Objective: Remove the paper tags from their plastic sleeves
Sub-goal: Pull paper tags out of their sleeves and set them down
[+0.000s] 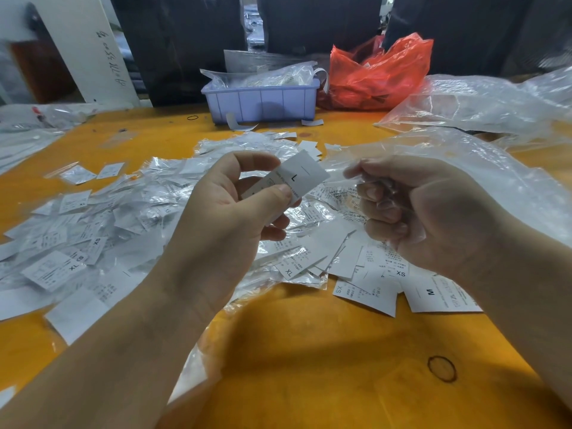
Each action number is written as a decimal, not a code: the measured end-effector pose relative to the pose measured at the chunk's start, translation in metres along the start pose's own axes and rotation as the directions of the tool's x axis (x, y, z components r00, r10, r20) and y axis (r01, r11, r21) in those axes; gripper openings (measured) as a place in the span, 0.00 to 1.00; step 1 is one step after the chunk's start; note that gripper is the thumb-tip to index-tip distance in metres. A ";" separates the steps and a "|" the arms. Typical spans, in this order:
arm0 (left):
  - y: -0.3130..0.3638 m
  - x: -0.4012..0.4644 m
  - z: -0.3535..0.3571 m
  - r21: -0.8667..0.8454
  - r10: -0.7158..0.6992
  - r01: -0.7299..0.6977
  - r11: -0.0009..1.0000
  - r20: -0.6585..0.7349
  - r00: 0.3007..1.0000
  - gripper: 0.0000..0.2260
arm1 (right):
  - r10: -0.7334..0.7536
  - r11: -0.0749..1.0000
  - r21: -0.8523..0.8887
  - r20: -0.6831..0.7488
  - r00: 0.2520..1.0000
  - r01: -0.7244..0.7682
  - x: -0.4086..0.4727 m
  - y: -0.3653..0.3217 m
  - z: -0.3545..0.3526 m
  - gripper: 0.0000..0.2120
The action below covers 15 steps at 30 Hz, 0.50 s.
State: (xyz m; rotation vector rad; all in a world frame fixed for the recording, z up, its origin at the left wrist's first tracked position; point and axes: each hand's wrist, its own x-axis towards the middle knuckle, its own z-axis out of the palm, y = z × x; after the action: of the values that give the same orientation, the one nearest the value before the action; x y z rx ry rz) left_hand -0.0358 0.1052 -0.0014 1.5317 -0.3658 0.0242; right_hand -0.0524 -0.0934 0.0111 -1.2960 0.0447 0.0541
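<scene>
While the left hand [235, 205] is pinching a bare paper tag [297, 178] marked L between thumb and forefinger, the right hand [411, 212] is clutching its emptied plastic sleeve [343, 174] in curled fingers at three o'clock of the tag. That tag looks freed, so this piece seems done. Freed tags [365, 274] are lying loose on the orange table [309, 351] toward five o'clock. A big heap of sleeved tags [93, 230] is waiting at nine o'clock, so by my judgement most of the job is remaining.
</scene>
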 end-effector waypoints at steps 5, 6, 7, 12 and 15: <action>0.000 0.001 -0.001 0.012 0.015 -0.014 1.000 -0.025 1.000 0.13 | -0.003 1.000 0.006 0.004 1.000 0.003 0.000 0.000 0.000 0.11; 0.000 0.001 -0.001 0.015 0.018 -0.018 1.000 -0.028 0.999 0.13 | -0.003 1.000 0.005 0.003 1.000 0.003 0.000 0.000 0.000 0.11; 0.000 0.001 -0.001 0.019 0.023 -0.023 1.000 -0.030 0.999 0.13 | -0.003 1.000 0.006 0.004 1.000 0.003 0.000 0.000 0.000 0.11; -0.001 0.002 -0.002 0.013 0.025 -0.024 1.000 -0.045 0.999 0.13 | -0.001 1.000 0.015 0.008 1.000 0.001 0.000 0.000 -0.001 0.12; 0.000 0.003 -0.002 0.008 0.024 -0.024 1.000 -0.040 0.999 0.13 | 0.000 1.000 0.011 0.013 1.000 0.000 0.000 0.000 0.000 0.12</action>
State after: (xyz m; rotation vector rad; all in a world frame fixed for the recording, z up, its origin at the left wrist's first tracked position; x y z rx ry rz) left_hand -0.0329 0.1066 -0.0010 1.5325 -0.3523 0.0751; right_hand -0.0525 -0.0939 0.0110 -1.2847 0.0339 0.0620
